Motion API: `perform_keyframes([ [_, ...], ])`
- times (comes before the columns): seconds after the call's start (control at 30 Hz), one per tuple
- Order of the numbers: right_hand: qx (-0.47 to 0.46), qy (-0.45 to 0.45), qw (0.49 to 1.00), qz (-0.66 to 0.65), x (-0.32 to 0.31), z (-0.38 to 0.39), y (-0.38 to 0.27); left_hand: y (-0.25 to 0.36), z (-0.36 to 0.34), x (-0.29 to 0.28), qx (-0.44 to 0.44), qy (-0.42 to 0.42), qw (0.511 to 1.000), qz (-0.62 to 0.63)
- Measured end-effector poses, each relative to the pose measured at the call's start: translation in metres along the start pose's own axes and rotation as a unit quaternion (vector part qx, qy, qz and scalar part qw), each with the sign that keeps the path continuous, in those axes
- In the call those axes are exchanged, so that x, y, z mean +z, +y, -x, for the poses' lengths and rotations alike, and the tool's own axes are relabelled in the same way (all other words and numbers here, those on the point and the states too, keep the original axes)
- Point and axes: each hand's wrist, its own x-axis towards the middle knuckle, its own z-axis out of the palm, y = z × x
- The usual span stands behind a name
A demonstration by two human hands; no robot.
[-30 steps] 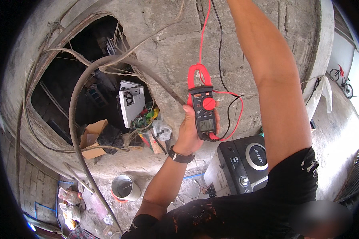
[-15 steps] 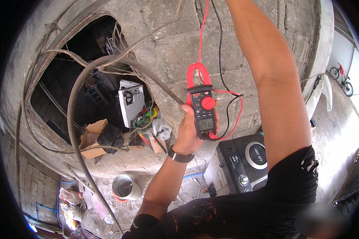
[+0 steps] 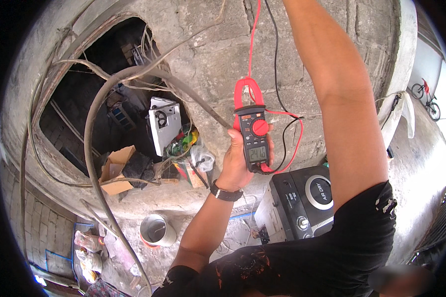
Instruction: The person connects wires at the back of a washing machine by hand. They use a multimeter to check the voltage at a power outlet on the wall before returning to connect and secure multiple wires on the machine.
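Observation:
My left hand [image 3: 234, 161] is wrapped round a clamp meter [image 3: 255, 131], a black and red tool held upright before the concrete wall. Its red jaw [image 3: 248, 93] points up and looks closed, the dial faces me, and the small screen is lit with digits. A red test lead [image 3: 251, 54] and a black test lead [image 3: 276, 74] loop from the meter's lower end and run up past the top edge. My right arm [image 3: 349, 114] reaches up along the wall; its hand lies beyond the top edge, out of sight. A thick grey cable [image 3: 90, 128] arches down beside my left hand.
Left of the meter, a dark wall opening holds a cardboard box [image 3: 116, 168], a white panel [image 3: 164, 126] and plastic bags [image 3: 201, 157] on its ledge. Below stand a grey bucket [image 3: 156, 230] and a black-topped washing machine [image 3: 302, 198]. Far right, a red bicycle [image 3: 426, 96] leans.
The view has shifted very slightly. My left hand keeps its hold on the clamp meter, and my right arm stays raised in nearly the same place.

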Motion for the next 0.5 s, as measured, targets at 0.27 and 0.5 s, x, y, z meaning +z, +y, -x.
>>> perform_keyframes([
  [0.27,0.032,-0.027,0.999,-0.019,0.0,0.002,0.0,0.0,-0.001,0.001,-0.011,0.04,0.999,-0.008],
  [0.5,0.035,-0.031,0.999,-0.021,0.008,-0.005,0.009,-0.011,0.016,-0.002,-0.06,0.051,0.997,0.012],
])
